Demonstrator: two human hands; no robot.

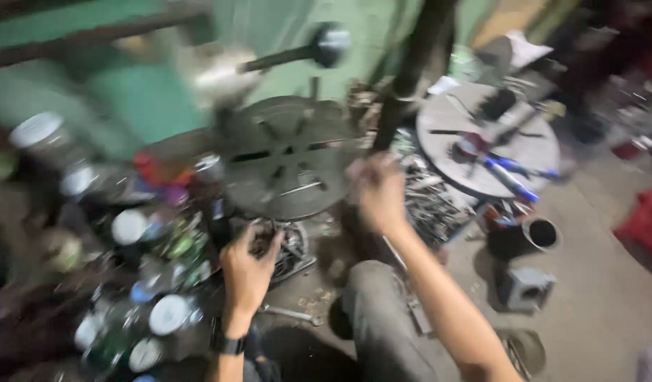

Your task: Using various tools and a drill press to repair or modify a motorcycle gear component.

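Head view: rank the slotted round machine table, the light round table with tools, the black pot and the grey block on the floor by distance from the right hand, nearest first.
From the right hand:
1. Slotted round machine table, just to its left.
2. Light round table with tools, to its right.
3. Black pot, lower right on the floor.
4. Grey block, below the pot.
Items 2 and 3 are close to call.

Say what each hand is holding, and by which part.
The left hand reaches into a pile of small metal parts below the round slotted table; the right hand is raised beside that table. The blur hides whether either holds anything.
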